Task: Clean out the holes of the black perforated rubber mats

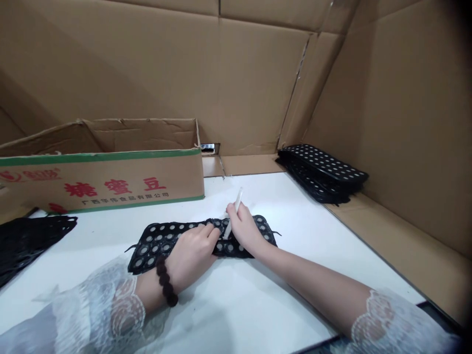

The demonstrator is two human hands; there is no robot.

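Note:
A black sheet set with rows of round pale dots lies flat on the white tabletop, with a thin strand sticking out at each end. My left hand rests on its middle, fingers curled and closed at the sheet; the fingertips are partly hidden. In my closed right hand is a slim, whitish translucent stick. It stands tilted, its lower end touching the sheet between my two hands. The right side of the sheet is partly covered by my right hand.
Several similar dotted sheets are piled at the back right by the cardboard wall. An open carton with red lettering stands at the back left. Flat black pieces lie on the white table at the left edge.

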